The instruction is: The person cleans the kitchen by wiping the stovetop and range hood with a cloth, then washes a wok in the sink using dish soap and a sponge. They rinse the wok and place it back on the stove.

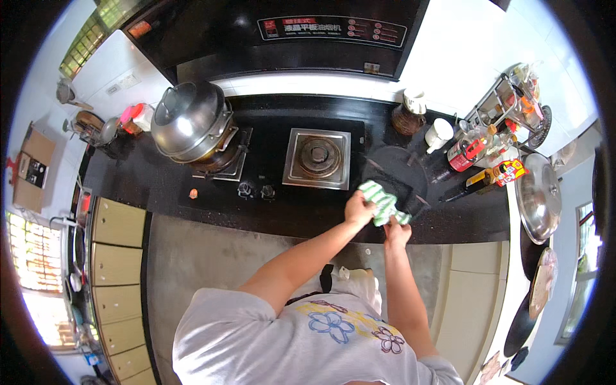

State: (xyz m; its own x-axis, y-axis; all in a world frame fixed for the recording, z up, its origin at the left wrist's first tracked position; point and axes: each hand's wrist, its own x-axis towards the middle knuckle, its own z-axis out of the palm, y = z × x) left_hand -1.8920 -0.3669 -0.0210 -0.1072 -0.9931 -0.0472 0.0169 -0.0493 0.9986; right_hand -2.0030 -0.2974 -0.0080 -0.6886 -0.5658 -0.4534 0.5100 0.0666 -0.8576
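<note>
A green-and-white striped cloth (383,204) is bunched between my two hands near the counter's front edge. My left hand (359,209) is closed on the cloth's left side. At its lower right end, my right hand (397,232) grips the cloth too, with the fingertips partly hidden by the fabric. Just beyond the cloth lies a round black pot stand with prongs (410,168), which the cloth partly overlaps. Whether the cloth touches the stand I cannot tell. To the left is a gas burner in a square steel tray (290,168).
A large lidded steel pot (186,119) sits on the left burner. Beyond the stand are a brown jar (407,122) and white mug (439,135). A sauce bottle (467,153) and spice rack (513,102) stand at right. The range hood (224,45) overhangs the counter (462,221).
</note>
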